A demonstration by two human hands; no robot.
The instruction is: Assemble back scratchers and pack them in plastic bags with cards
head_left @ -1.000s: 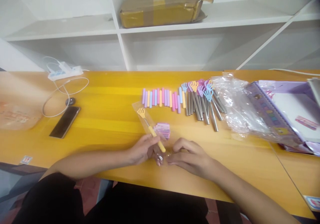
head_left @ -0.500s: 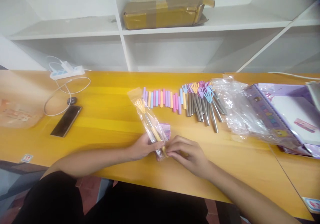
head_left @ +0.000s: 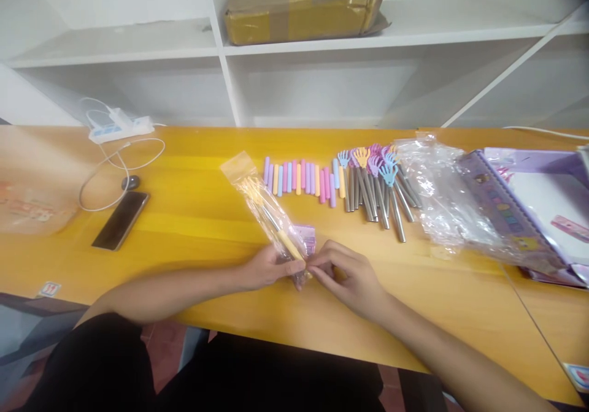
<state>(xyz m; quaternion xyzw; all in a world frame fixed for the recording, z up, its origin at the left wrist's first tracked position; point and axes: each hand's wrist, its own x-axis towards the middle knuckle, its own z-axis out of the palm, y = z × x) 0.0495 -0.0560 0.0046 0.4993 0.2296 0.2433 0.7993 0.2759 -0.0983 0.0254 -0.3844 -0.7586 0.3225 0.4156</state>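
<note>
A clear plastic bag [head_left: 271, 209] slants across the middle of the table. Inside it lies a yellow hand-shaped scratcher [head_left: 289, 244] with a metal rod and a yellow handle. My left hand [head_left: 271, 269] is closed round the bag's lower part, thumb on top. The fingertips of my right hand [head_left: 343, 272] are pinched at the bag's lower end, by the handle's tip. Partly behind the bag is a small stack of pink and purple cards [head_left: 305, 238]. Beyond are a row of pastel handles [head_left: 301, 177] and a pile of scratchers with metal rods [head_left: 377, 185].
Crumpled clear bags [head_left: 451, 197] lie right of the pile, beside a purple box [head_left: 510, 209]. At the left are a phone [head_left: 120, 221], a dark round object [head_left: 130, 183], a white cable and a power strip [head_left: 120, 128]. A taped carton [head_left: 304, 10] sits on the shelf.
The bag's upper end has shifted slightly left and up. My right fingertips have moved up a little along the bag's lower end. The camera view has tilted down slightly.
</note>
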